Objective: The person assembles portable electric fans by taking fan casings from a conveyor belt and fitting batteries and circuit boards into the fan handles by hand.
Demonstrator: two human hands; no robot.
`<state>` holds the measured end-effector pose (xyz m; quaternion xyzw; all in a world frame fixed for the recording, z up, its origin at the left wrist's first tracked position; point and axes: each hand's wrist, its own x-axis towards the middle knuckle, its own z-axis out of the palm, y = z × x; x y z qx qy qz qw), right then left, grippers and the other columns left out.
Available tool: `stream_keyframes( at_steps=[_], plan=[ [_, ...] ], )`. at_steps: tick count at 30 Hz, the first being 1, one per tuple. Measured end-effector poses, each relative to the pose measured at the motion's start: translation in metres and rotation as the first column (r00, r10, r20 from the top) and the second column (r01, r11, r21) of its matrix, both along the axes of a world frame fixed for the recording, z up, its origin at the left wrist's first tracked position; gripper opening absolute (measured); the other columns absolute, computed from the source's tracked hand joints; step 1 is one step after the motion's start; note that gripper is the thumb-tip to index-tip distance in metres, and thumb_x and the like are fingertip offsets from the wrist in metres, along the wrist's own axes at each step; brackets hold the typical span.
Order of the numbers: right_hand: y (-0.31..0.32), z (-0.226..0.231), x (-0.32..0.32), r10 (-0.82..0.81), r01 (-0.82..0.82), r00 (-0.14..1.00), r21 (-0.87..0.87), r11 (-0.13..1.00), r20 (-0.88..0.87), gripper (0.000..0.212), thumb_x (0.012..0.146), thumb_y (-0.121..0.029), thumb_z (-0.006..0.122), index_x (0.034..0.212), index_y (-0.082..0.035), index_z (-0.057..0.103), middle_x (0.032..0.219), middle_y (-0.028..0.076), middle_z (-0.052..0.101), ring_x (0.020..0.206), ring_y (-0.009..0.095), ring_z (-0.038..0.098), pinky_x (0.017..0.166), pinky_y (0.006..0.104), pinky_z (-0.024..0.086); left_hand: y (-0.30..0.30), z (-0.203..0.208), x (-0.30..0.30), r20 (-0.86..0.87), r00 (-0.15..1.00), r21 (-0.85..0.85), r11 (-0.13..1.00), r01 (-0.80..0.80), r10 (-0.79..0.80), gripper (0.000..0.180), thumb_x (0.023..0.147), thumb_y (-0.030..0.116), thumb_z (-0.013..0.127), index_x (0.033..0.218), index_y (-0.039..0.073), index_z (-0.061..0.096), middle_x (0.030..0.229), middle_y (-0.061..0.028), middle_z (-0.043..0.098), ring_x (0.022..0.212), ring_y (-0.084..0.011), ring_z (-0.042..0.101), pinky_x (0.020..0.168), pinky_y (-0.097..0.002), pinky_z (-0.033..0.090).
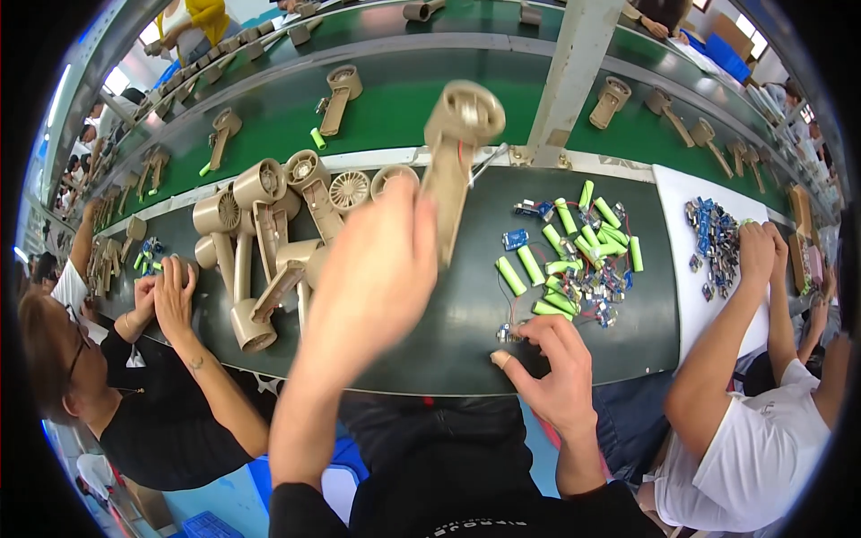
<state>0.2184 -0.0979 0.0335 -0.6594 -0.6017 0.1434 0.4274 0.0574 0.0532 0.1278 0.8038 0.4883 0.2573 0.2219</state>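
Fan shell (446, 193), beige, with a round head and a long handle, is held up at a tilt in the upper middle of the frame, its head toward the top edge. The left hand (381, 260), blurred, has its fingers closed on the side of the handle; the back of the hand hides part of the grip.

At lower right of centre, the right hand (558, 372) is partly open, its fingertips touching a small circuit board (508, 334) on the dark counter (466, 359). I cannot tell whether thumb and finger pinch it. Just above lie loose green batteries (511, 276), mixed with more boards (608, 285) and thin wires.

Left of centre is a heap of similar shells (260, 184), some lying across others. At right, a white sheet (686, 327) carries a pile of blue boards (713, 238), with a co-worker's hands (760, 253) at its edge. Across the top, a green belt (278, 125) bears spaced-out shells.
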Motion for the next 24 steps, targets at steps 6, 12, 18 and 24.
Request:
stream_keyframes(
  at_steps=[6, 12, 18, 24],
  plan=[
    [-0.006, -0.017, -0.002, -0.048, 0.043, 0.979, 0.029, 0.999, 0.197, 0.023, 0.077, -0.002, 0.077, 0.097, -0.001, 0.067, 0.089, 0.009, 0.065, 0.077, 0.023, 0.061, 0.07, 0.0329, 0.051, -0.094, -0.071, -0.034, 0.122, 0.99, -0.195, 0.98, -0.047, 0.072, 0.016, 0.101, 0.014, 0.051, 0.094, 0.001, 0.046, 0.065, -0.0262, 0.054, 0.065, -0.0483, 0.055, 0.055, -0.0552, 0.036],
    [-0.007, -0.001, -0.002, -0.101, 0.097, 0.922, -0.029, 0.995, -0.374, 0.019, 0.086, 0.001, 0.07, 0.104, 0.004, 0.067, 0.089, 0.005, 0.066, 0.075, 0.01, 0.059, 0.069, 0.0245, 0.048, -0.115, -0.092, -0.041, 0.008, 0.995, -0.181, 0.978, -0.101, 0.104, 0.016, 0.097, 0.014, 0.058, 0.102, -0.001, 0.054, 0.073, -0.0241, 0.06, 0.067, -0.0442, 0.06, 0.06, -0.0533, 0.043],
    [-0.012, 0.034, -0.025, 0.017, 0.016, 0.694, 0.039, 0.999, -0.72, 0.019, 0.091, 0.002, 0.064, 0.11, 0.005, 0.065, 0.092, 0.005, 0.067, 0.081, 0.009, 0.061, 0.074, 0.0232, 0.05, -0.107, -0.061, -0.032, 0.229, 0.961, 0.299, 0.951, 0.08, -0.153, 0.047, 0.077, 0.005, 0.077, 0.122, 0.001, 0.062, 0.111, -0.0197, 0.063, 0.094, -0.0339, 0.062, 0.084, -0.0417, 0.049],
    [-0.006, 0.045, -0.043, 0.268, -0.266, 0.815, 0.079, 0.961, -0.515, 0.023, 0.084, 0.002, 0.071, 0.107, 0.005, 0.067, 0.107, 0.011, 0.063, 0.096, 0.016, 0.062, 0.088, 0.0286, 0.049, -0.107, -0.066, -0.048, 0.358, 0.893, 0.343, 0.928, 0.146, -0.273, 0.046, 0.078, -0.003, 0.07, 0.123, -0.005, 0.06, 0.104, -0.0176, 0.07, 0.092, -0.033, 0.068, 0.08, -0.037, 0.054]
  ],
)
